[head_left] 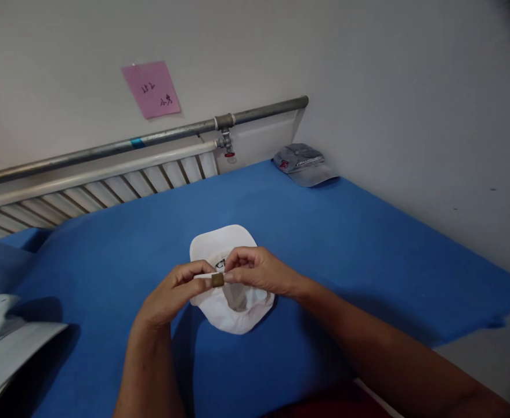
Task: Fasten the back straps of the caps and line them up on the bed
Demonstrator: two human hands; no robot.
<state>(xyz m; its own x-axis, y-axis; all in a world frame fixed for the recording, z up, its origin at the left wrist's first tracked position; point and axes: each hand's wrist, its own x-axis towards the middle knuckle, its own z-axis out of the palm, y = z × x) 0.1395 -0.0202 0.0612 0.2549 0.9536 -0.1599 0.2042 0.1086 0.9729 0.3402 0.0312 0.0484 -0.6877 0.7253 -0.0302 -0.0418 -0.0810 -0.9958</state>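
A white cap [224, 247] with black lettering lies on the blue cloth [324, 232], its brim pointing away from me. Both my hands meet over the cap's back opening. My left hand [174, 293] pinches the white strap at the left of a small brass buckle [217, 280]. My right hand [259, 270] pinches the strap at the buckle's right side. The fingers of both hands are closed on the strap. The back part of the cap [237, 316] hangs below my hands.
A grey cap [303, 164] with a red logo lies at the far corner by the wall. A white cap [2, 337] sits at the left edge. A radiator [107, 188], pipes with a red valve [229, 154] and a pink note [151, 89] line the back wall.
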